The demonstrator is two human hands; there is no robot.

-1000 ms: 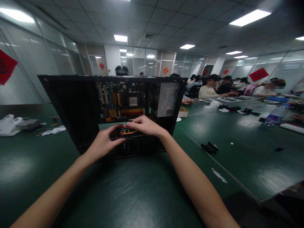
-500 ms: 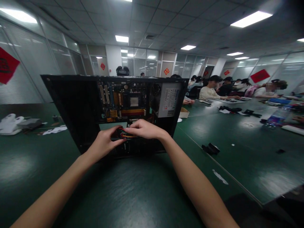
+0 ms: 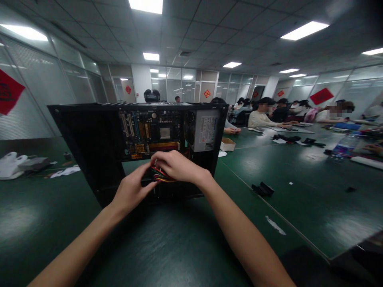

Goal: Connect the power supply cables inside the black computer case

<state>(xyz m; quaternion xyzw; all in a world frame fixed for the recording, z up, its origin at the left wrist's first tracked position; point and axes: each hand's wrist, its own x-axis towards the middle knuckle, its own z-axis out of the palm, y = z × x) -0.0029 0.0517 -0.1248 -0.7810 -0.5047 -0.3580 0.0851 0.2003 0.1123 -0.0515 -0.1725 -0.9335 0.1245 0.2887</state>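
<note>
An open black computer case (image 3: 86,147) stands upright in front of me, its inside facing me. Within it are a motherboard (image 3: 149,131) and, at the upper right, a grey power supply (image 3: 206,131). Below the motherboard, a bundle of coloured cables (image 3: 161,174) with red, yellow, black and green wires lies between my hands. My left hand (image 3: 133,184) pinches the bundle's left end between thumb and fingers. My right hand (image 3: 176,164) is curled over the bundle from above and to the right, its fingertips partly hidden near the left end.
On the green table (image 3: 167,243), a black plastic piece (image 3: 263,189) and a torn white scrap (image 3: 275,225) lie to the right. A small box (image 3: 228,144) stands behind the case. At left are a white plastic bag (image 3: 12,165) and a grey box (image 3: 34,163). Several people sit farther back.
My right hand's fingers have shifted left and curl higher over the cables, and more of the wires show. The view has tilted slightly, so the case sits lower and more to the left.
</note>
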